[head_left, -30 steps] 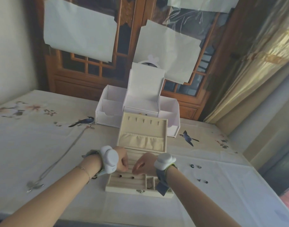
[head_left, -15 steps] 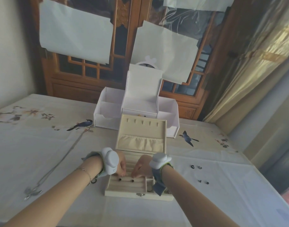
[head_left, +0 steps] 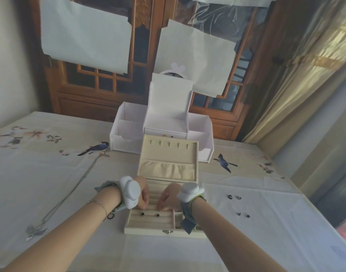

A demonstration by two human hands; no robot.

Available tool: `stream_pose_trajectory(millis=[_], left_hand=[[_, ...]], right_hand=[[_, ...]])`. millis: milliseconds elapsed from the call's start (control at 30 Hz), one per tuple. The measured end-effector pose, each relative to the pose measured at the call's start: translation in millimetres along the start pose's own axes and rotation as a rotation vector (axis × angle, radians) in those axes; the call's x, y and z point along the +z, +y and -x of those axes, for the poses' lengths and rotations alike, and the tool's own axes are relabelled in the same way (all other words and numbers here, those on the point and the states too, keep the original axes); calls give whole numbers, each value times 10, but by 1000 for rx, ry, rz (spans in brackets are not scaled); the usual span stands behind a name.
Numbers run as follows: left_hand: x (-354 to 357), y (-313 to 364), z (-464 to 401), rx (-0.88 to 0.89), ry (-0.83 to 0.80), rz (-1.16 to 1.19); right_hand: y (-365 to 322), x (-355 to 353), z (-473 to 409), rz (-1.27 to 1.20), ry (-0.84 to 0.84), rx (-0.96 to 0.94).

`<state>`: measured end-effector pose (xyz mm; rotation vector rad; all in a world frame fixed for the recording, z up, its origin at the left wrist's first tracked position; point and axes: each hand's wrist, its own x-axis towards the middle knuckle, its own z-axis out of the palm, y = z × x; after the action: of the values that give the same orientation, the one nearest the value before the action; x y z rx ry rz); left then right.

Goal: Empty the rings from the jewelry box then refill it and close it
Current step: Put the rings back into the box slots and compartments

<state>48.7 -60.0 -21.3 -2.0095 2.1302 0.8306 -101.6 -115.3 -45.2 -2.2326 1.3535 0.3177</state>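
Two small dark rings (head_left: pixel 150 214) sit in the padded slots of the cream velvet jewelry box (head_left: pixel 148 222), which lies open on the table just in front of me. My left hand (head_left: pixel 143 194) and right hand (head_left: pixel 168 199) curl over the ring rows; whether either pinches a ring I cannot tell. I should work each band straight along its soft groove. Four more little rings (head_left: pixel 238 205) lie on the smooth bird-printed white tablecloth (head_left: pixel 50 183) to my right.
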Motion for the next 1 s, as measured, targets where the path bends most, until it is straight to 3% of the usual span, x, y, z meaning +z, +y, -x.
stream_pose_trajectory(millis=[367,533,1000], left_hand=[[11,7,34,-13,49,42],[-90,108,44,-14,150,11],[-218,950,-168,152,156,23]], right_hand=[[58,-36,117,-157,80,-64],[247,-223,268,-250,189,-101],[1058,-574,725,-384,330,-14]])
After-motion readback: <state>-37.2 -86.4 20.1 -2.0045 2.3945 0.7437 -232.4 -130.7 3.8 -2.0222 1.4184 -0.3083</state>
